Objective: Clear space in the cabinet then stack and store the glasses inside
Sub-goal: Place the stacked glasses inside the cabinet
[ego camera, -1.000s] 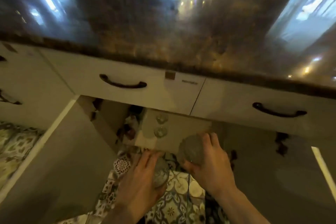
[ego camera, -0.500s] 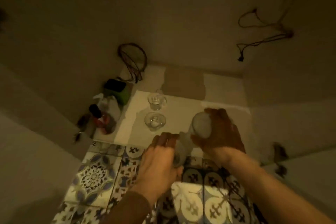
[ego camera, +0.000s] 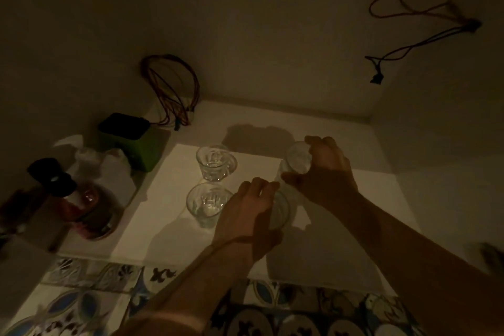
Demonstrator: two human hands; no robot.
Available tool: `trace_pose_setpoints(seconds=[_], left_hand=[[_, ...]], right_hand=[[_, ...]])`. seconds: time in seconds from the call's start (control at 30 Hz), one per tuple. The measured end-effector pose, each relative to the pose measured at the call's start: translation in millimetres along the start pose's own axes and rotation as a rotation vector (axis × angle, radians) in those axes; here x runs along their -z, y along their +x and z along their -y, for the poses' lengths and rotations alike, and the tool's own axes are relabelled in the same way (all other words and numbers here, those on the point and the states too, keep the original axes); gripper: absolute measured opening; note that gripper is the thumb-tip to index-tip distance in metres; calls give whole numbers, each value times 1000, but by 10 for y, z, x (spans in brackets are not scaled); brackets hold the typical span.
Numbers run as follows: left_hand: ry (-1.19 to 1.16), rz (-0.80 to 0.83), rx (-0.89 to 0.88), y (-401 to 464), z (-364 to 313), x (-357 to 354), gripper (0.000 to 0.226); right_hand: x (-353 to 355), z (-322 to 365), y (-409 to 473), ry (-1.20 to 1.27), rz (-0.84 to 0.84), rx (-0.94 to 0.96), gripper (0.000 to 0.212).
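- Left hand [ego camera: 246, 209]: grips a glass [ego camera: 279, 211] low on the cabinet floor [ego camera: 341, 226].
- Right hand [ego camera: 324, 169]: holds a second glass [ego camera: 297, 162], at 1 o'clock from the first.
- Standing glasses: near [ego camera: 207, 203] and far [ego camera: 215, 162], at 9 to 10 o'clock.
- Risk: dim light; rims may clink or tip.

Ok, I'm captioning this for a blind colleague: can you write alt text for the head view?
Inside a dim cabinet, the left hand and right hand each hold a glass above the white shelf. Two empty glasses stand upright to their left, beside a green box and a dark-capped bottle.
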State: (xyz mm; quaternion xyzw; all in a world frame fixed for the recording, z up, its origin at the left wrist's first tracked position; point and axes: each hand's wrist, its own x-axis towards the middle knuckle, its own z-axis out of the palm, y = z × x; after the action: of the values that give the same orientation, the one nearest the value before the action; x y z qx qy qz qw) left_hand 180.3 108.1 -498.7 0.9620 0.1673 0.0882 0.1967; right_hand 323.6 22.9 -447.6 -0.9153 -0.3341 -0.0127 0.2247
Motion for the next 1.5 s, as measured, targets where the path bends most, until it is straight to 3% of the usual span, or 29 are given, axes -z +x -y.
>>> trace_pose_setpoints(seconds=[0.17, 0.4, 1.0, 1.5], left_hand=[[31, 0, -18, 252, 28, -38, 88], [52, 45, 20, 434, 27, -8, 92], [87, -63, -55, 302, 84, -51, 92], [30, -53, -83, 307, 101, -34, 98]], right_hand=[[-95, -10, 265, -10, 36, -35, 93], [-133, 101, 586, -48, 58, -6, 92], [-637, 191, 840, -35, 243, 38, 97], [-742, 216, 860, -40, 240, 76, 91]])
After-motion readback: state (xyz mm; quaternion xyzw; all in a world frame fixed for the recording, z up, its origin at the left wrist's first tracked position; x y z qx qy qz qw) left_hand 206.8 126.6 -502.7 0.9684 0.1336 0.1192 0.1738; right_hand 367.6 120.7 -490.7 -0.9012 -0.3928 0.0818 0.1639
